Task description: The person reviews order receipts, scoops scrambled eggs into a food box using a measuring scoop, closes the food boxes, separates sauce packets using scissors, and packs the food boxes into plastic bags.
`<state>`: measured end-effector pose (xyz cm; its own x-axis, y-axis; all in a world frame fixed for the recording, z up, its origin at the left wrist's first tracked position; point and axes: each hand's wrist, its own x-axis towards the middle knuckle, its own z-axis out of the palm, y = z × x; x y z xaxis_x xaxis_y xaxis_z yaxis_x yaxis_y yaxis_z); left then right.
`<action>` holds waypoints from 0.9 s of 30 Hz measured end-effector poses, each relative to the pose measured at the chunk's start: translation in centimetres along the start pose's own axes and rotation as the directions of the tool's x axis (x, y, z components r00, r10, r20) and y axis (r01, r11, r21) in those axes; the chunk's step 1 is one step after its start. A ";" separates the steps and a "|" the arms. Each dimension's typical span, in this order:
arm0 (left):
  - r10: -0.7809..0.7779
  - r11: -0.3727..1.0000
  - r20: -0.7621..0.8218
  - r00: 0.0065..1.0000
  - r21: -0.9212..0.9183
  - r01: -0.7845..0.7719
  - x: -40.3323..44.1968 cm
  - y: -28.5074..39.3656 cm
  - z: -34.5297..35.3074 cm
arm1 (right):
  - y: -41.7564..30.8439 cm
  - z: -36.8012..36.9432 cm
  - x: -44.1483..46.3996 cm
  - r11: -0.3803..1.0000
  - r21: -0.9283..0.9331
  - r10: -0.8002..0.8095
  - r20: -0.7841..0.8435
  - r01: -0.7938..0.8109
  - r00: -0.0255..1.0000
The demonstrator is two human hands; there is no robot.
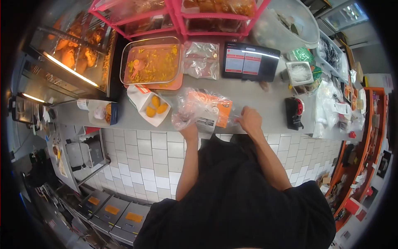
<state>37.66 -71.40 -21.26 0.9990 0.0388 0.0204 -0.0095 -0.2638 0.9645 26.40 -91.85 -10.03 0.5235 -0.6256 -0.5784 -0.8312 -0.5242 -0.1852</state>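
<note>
left hand (189, 130) grips clear bag (184, 108); right hand (251, 120) at its edge.

In front of you, the clear plastic bag (181, 111) lies crumpled on the counter (271, 110). Orange packaging (224, 113) with print shows at it, beside one white printed label (206, 121).

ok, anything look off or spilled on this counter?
Mildly: yellow bits lie scattered around the scoop in the tray, back left, so it looks messy. The clear bag at the left hand looks crumpled; can't tell if torn.
</note>
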 end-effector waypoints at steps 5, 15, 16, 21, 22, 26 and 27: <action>-0.374 0.739 0.205 0.904 -0.523 0.425 -0.1 1.7 0.4 | -6.6 -0.2 -0.1 0.575 0.293 -0.636 -0.427 0.764 0.643; 0.164 0.960 0.067 0.984 -0.240 -0.144 -0.8 5.4 0.2 | -4.8 -5.1 -3.3 0.269 0.889 -0.605 -0.144 0.372 0.783; 0.214 0.967 0.135 0.967 -0.171 -0.190 -1.3 7.8 -0.1 | -2.7 -6.9 -4.9 0.370 0.871 -0.581 -0.055 0.324 0.812; 0.420 0.891 0.281 0.863 -0.311 -0.332 -4.9 16.1 1.7 | 8.6 -10.7 -7.2 0.040 0.918 -0.463 -0.333 0.395 0.821; 0.484 0.855 0.279 0.830 -0.352 -0.380 -5.6 17.4 2.9 | 11.2 -12.7 -8.5 -0.029 0.914 -0.449 -0.374 0.405 0.812; 0.338 0.891 0.334 0.880 -0.415 -0.185 -8.5 19.0 5.8 | 23.2 -14.9 -12.0 0.207 0.837 -0.065 -0.505 0.507 0.860; 0.198 0.916 0.339 0.920 -0.398 -0.050 -9.1 19.0 6.1 | 26.7 -14.3 -12.3 0.166 0.835 0.015 -0.534 0.525 0.845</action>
<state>28.63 -82.64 -4.76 0.9316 -0.3429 0.1204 -0.0759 0.1405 0.9872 0.48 -106.39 3.53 0.5302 -0.8452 -0.0672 -0.0196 0.0670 -0.9976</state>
